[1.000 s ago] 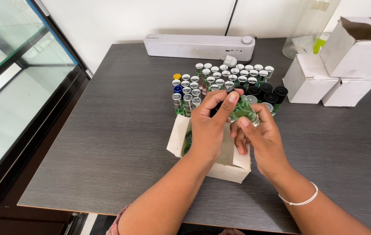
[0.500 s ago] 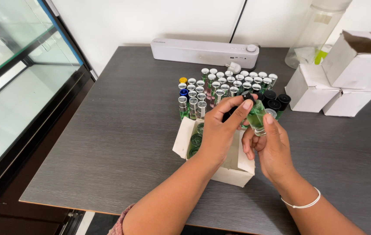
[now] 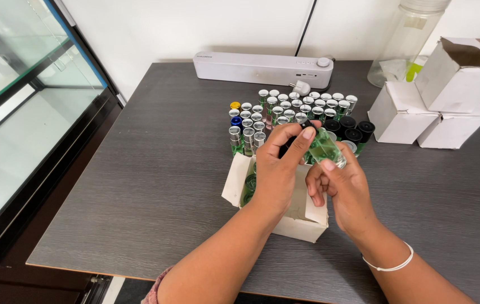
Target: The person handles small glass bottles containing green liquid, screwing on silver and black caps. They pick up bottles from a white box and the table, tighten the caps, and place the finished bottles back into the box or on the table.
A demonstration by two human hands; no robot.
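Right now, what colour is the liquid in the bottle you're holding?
Pale green, in a clear bottle held by both hands; the head view shows it best.

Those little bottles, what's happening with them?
A person holds one small green bottle in both hands: the right hand grips its body and the left hand pinches its top. Under the hands sits an open white box. Many more capped bottles stand behind it on the dark table.

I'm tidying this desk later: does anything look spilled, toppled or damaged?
Nothing stands out. The small capped bottles stand upright in a cluster, the table shows no spill, and both the left hand and right hand hold a clear green bottle over the open white box.
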